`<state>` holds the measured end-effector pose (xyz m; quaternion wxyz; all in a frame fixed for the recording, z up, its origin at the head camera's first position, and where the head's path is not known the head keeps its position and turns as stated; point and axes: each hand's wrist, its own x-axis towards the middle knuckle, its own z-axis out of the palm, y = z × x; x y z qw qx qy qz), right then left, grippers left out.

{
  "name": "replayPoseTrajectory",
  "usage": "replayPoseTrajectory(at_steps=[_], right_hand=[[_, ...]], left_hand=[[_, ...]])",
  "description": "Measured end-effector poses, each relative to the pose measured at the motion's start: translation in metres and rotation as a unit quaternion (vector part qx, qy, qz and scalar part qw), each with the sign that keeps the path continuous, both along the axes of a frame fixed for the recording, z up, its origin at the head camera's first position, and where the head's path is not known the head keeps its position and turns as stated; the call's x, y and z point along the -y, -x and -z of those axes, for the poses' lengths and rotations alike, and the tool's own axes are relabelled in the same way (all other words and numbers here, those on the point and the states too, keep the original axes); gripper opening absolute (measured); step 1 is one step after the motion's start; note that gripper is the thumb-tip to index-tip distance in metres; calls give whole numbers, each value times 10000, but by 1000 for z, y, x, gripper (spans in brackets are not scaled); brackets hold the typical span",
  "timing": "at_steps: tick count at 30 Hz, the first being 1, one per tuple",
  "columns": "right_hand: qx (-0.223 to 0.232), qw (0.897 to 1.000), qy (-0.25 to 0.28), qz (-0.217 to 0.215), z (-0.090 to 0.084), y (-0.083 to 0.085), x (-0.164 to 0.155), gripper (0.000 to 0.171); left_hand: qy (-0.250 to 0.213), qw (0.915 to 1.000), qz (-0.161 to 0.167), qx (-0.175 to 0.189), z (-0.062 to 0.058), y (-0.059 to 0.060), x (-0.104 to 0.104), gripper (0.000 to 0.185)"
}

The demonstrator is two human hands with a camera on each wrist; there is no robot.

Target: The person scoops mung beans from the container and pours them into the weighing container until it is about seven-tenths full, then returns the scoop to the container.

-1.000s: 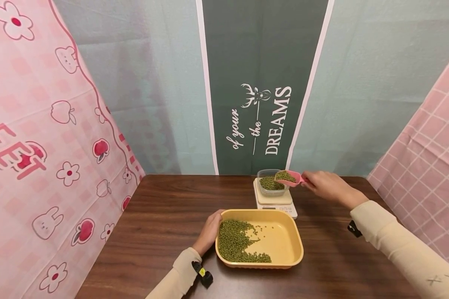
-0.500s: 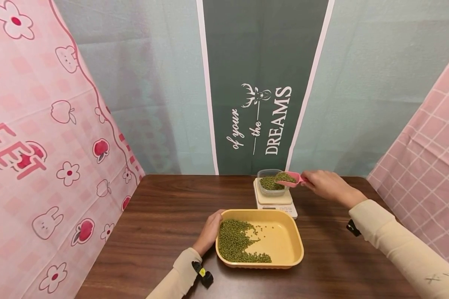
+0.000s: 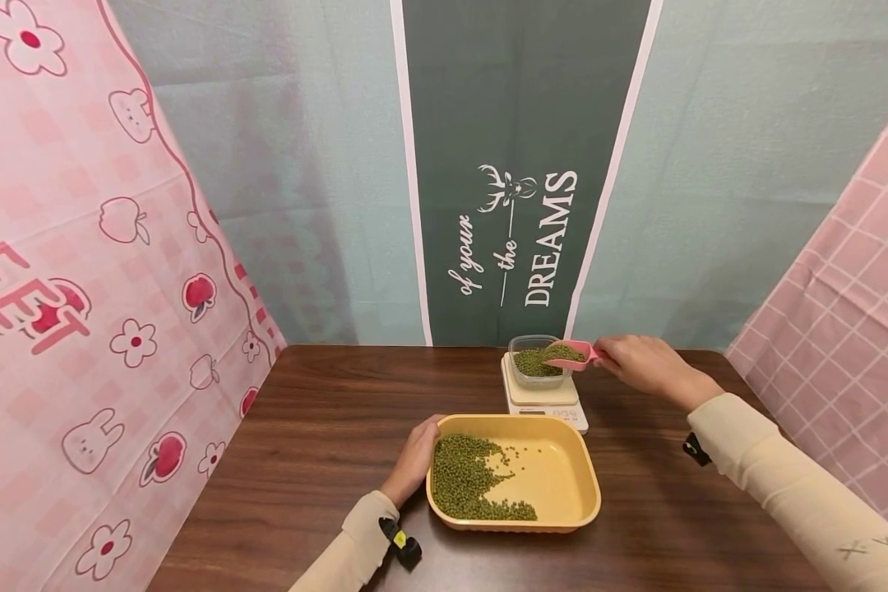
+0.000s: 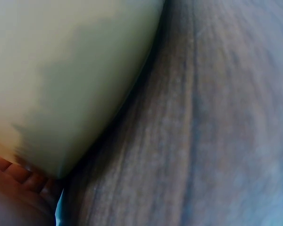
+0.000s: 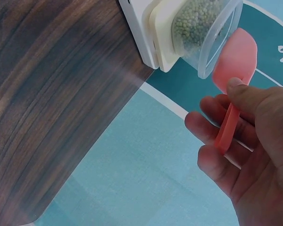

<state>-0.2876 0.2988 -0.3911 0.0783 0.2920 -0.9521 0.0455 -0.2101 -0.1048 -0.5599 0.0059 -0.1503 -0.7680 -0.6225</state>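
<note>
My right hand (image 3: 647, 364) grips a pink scoop (image 3: 571, 355) by its handle; in the right wrist view the thumb lies on top of the scoop (image 5: 236, 59). Green mung beans fill the scoop, which hangs tilted over the rim of a clear plastic container (image 3: 516, 372). More mung beans lie in that container, which stands on a white kitchen scale (image 3: 548, 415). At the left side of a yellow tray (image 3: 548, 473), my left hand (image 3: 413, 460) holds its wall and rim. Mung beans (image 3: 462, 477) are heaped in the tray's left part. The left wrist view shows fingers (image 4: 19, 173) against the tray's side.
The dark wooden table (image 3: 326, 436) carries the tray, with the scale right behind it. A grey-green curtain (image 3: 326, 205) with printed lettering hangs at the table's back edge. Pink cloths hang at the left (image 3: 118, 288) and the right (image 3: 844, 329).
The scoop has tipped slightly farther over the container, and its beans now reach toward those inside. My right wrist has shifted slightly. The left hand and the tray have stayed put.
</note>
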Motion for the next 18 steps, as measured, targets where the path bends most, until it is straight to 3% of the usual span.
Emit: replayPoseTrajectory(at_steps=[4, 9, 15, 18], right_hand=[[-50, 10000, -31, 2, 0, 1, 0, 11], [-152, 9999, -58, 18, 1, 2, -1, 13], [-231, 9997, -70, 13, 1, 2, 0, 12], [-236, 9997, -32, 27, 1, 3, 1, 11]], left_hand=[[-11, 9993, -83, 377, -13, -6, -4, 50], [45, 9968, -238, 768, -22, -10, -8, 48], [17, 9973, -228, 691, -23, -11, -7, 50], [-58, 9994, -85, 319, -16, -8, -4, 51]])
